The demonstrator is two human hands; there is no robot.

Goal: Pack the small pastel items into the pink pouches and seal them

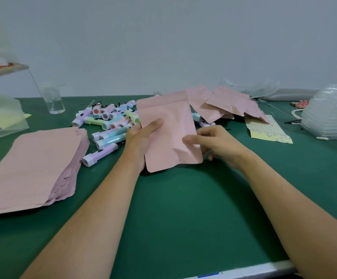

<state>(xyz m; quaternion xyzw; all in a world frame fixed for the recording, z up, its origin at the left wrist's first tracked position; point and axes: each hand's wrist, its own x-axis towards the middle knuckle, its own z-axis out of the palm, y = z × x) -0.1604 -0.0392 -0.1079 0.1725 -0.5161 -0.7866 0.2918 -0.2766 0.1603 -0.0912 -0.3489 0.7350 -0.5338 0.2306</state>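
Manual packing workstation.
Bulk stock on green matted table (175, 214): stacked flat pink pouches (30, 164), heaped pastel plastic torches (109, 122), clear plastic trays (329, 113).

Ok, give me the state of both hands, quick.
Left hand: grips the pink pouch by its left edge.
Right hand: pinches the same pouch's right edge.

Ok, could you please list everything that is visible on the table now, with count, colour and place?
held pouch: one, pink, upright at centre, between both hands
pouch stack: one stack, pink, flat at the left
loose pouches: several, pink, far side, right of centre
pastel items: a pile, not countable, purple, blue, green, pink, beyond the left hand
clear container: one, transparent, far left
patterned sheet: one, yellow, right of the hands
clear plastic stack: one, transparent, right edge
table: one, green
left hand: grips the held pouch's left edge
right hand: pinches its right edge
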